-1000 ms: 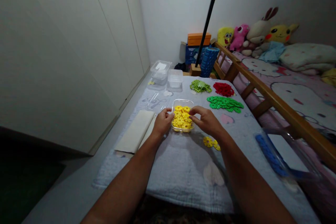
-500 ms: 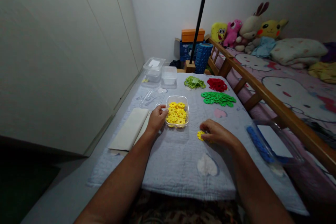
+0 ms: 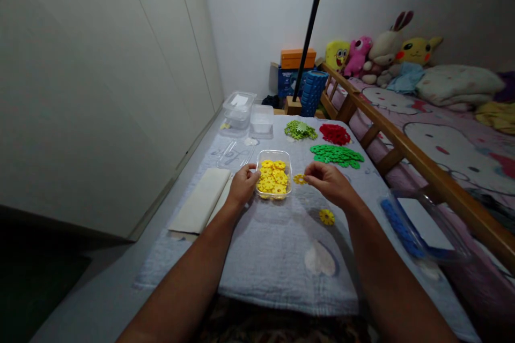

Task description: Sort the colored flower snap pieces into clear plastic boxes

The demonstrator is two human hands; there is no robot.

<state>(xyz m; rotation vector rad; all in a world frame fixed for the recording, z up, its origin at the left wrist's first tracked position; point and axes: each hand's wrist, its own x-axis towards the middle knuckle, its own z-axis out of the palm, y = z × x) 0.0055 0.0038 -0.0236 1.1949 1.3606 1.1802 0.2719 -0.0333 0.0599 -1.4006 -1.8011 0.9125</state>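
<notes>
A clear plastic container [image 3: 274, 155] stands mid-table with several yellow flower-shaped discs [image 3: 273, 177] inside. My left hand [image 3: 242, 184] grips its left wall, thumb at the rim and fingers around the side. Just right of the container, my right hand [image 3: 328, 182] pinches one yellow flower disc [image 3: 299, 179] between thumb and fingers, raised above the cloth. Another yellow flower disc [image 3: 327, 217] lies on the cloth below that hand.
Beyond my right hand lie piles of green discs [image 3: 337, 155], red discs [image 3: 335, 134] and light green discs [image 3: 300, 129]. Clear containers [image 3: 262, 119] stand at the back left, near a clear lid [image 3: 236, 154]. A folded beige cloth [image 3: 201, 201] lies left; a box with blue pieces [image 3: 422, 225] sits right, by the wooden bed rail [image 3: 396, 144].
My right hand has lifted one yellow disc off the cloth and carried it up and left to the container's side, uncovering another disc. My left hand keeps its grip.
</notes>
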